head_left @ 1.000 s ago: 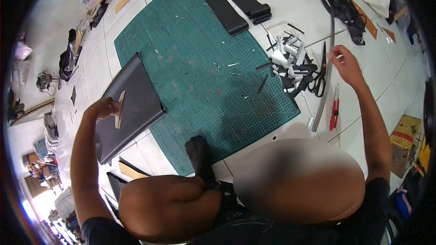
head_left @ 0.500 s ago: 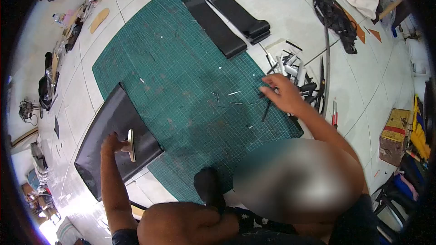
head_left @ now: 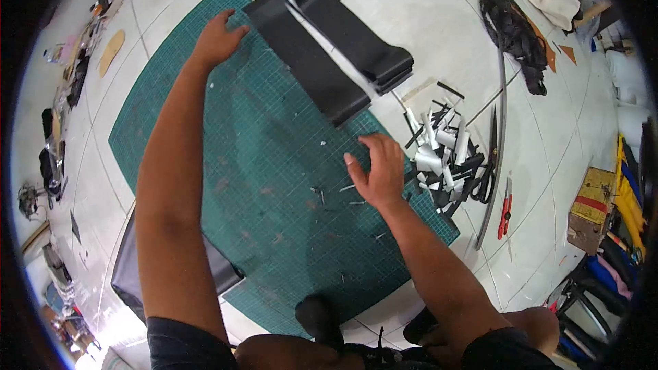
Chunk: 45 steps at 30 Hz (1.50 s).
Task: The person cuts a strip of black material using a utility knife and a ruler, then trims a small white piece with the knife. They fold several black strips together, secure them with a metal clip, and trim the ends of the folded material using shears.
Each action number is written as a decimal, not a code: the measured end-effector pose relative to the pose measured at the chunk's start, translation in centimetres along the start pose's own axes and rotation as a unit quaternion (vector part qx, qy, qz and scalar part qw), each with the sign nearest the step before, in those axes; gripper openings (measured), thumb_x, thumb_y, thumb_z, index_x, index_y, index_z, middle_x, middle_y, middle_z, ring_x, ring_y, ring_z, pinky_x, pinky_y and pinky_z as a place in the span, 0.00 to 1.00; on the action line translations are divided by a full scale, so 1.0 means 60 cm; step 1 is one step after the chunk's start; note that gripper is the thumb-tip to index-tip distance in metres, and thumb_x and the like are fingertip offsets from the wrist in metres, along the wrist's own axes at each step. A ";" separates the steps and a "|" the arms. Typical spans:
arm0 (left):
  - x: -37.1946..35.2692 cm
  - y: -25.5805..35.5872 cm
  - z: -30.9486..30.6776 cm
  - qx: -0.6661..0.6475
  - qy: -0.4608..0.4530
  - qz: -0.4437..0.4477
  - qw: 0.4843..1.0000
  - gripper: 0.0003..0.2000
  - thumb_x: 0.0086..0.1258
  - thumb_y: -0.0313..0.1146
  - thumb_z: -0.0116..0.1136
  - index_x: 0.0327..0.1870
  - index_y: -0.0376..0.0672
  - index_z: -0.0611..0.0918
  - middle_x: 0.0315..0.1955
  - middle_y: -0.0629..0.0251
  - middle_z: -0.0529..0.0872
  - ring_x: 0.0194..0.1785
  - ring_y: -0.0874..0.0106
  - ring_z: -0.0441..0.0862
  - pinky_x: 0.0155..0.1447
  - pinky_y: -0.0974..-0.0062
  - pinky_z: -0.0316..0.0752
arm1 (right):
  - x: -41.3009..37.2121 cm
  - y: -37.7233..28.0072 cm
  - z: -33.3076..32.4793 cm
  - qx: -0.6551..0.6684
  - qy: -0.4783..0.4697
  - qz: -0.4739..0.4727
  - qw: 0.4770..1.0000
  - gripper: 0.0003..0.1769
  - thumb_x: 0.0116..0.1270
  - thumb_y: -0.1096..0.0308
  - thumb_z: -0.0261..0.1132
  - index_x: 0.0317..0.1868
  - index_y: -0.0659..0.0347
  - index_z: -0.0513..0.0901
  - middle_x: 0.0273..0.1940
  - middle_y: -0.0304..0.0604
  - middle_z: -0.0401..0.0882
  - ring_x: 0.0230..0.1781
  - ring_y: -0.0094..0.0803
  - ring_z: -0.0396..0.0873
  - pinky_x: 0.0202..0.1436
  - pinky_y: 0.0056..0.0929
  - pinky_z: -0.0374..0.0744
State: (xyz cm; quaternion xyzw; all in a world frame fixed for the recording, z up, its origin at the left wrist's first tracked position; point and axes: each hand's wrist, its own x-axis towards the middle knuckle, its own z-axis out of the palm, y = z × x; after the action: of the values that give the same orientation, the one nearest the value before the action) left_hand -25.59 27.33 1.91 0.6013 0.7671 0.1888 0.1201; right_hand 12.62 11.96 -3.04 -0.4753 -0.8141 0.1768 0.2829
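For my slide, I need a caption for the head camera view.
Left hand and right hand open over a green mat, near black strips, scraps, scissors and a red cutter.

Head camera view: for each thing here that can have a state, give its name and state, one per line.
Left hand: open, empty
Right hand: open, empty
Cutting mat: spread flat, marked
Black strips: partly folded over
Scraps: heaped loosely
Red cutter: blade out
Scissors: apparently closed
Black bundle: crumpled
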 end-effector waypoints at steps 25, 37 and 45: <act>-0.051 0.191 -0.143 -0.143 -0.107 0.098 0.979 0.09 0.68 0.27 0.58 0.48 0.40 0.81 0.33 0.71 0.81 0.38 0.78 0.76 0.45 0.77 0.71 | 0.005 0.017 0.000 0.151 0.033 0.023 0.988 0.36 0.58 0.56 0.75 0.61 0.62 0.69 0.52 0.52 0.74 0.52 0.46 0.74 0.55 0.44 0.72; -0.048 0.312 -0.308 -0.342 0.012 0.102 0.934 0.12 0.63 0.26 0.58 0.47 0.37 0.83 0.36 0.64 0.84 0.39 0.71 0.81 0.48 0.73 0.76 | 0.222 -0.020 -0.125 0.370 -0.147 0.047 0.916 0.18 0.65 0.66 0.67 0.52 0.68 0.81 0.40 0.50 0.86 0.40 0.34 0.83 0.47 0.30 0.79; 0.118 0.207 -0.148 -0.332 -0.060 0.008 0.941 0.11 0.66 0.32 0.60 0.48 0.45 0.83 0.37 0.70 0.84 0.39 0.78 0.79 0.44 0.78 0.75 | 0.256 0.062 -0.177 0.304 -0.124 0.251 0.911 0.16 0.61 0.65 0.69 0.45 0.70 0.84 0.34 0.45 0.85 0.33 0.29 0.81 0.39 0.29 0.77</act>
State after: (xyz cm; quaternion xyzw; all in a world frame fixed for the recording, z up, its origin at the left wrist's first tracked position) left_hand -20.10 35.43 15.60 0.5430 0.6475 0.3976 0.3573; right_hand 15.83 27.39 7.65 -0.5291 -0.6035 0.5385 0.2568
